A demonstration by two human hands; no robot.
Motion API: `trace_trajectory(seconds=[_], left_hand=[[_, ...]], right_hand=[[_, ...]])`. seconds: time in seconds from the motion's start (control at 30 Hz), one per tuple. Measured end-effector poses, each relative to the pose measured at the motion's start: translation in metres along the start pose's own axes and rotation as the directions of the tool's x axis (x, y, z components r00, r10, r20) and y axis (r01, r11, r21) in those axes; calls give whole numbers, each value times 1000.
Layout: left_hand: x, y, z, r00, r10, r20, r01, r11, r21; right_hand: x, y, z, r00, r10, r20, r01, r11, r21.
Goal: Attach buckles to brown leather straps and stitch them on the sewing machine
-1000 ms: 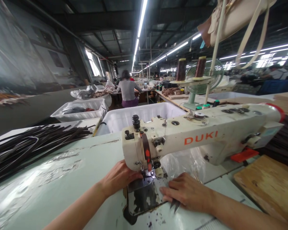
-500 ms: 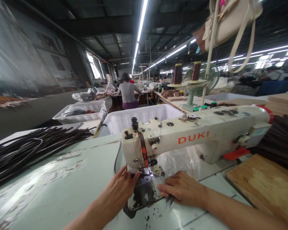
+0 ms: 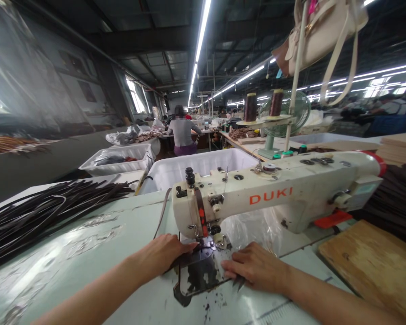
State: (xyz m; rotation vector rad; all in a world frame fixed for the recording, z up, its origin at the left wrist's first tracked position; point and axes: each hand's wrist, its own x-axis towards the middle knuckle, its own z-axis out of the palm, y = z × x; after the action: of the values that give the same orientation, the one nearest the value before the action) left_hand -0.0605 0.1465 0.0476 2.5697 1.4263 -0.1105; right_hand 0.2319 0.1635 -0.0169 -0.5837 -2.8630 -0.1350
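Note:
A cream sewing machine point(image 3: 277, 192) marked DUKI stands on a pale green table point(image 3: 88, 253). My left hand point(image 3: 164, 255) lies just left of the needle, fingers flat and pressing a thin dark strap point(image 3: 162, 216) that runs back behind the machine head. My right hand point(image 3: 255, 266) rests right of the worn metal needle plate point(image 3: 199, 273), fingers stretched flat over dark pointed strap ends point(image 3: 239, 283). The needle area sits between both hands.
A heap of dark straps point(image 3: 43, 210) lies at the table's left. White bins point(image 3: 196, 167) stand behind the machine. A wooden board point(image 3: 372, 262) lies at the right, a fan point(image 3: 284, 115) and thread cones behind. A person point(image 3: 182, 133) sits further back.
My left hand has shifted lower and flatter beside the needle, and the dark strap now shows trailing behind the machine head. My right hand has barely moved.

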Motion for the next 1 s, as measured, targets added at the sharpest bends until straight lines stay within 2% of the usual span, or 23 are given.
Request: trace_trajectory(seconds=[0.13, 0.2, 0.37, 0.5, 0.6, 0.83, 1.0], left_hand=[[-5, 1, -9, 983, -27, 179, 41, 996, -73], [-8, 5, -10, 974, -45, 221, 62, 995, -72], [-11, 16, -4, 998, 20, 54, -25, 995, 93], [-10, 21, 5, 996, 88, 13, -88, 996, -9], [-13, 31, 13, 998, 18, 59, -16, 999, -33], [-24, 64, 40, 977, -212, 11, 211, 976, 52], [-24, 67, 38, 973, -230, 35, 229, 973, 31]], right_hand=[[0, 1, -2, 1000, -1, -4, 1, 1000, 10], [0, 1, -2, 1000, -4, -6, 5, 1000, 15], [-1, 0, -1, 1000, 8, 0, -8, 1000, 21], [-1, 0, -2, 1000, 11, 2, -11, 1000, 16], [-1, 0, -3, 1000, 13, -12, -12, 1000, 20], [-1, -2, -4, 1000, 25, -11, -25, 999, 24], [-1, 1, -9, 1000, 11, 2, -11, 1000, 26]])
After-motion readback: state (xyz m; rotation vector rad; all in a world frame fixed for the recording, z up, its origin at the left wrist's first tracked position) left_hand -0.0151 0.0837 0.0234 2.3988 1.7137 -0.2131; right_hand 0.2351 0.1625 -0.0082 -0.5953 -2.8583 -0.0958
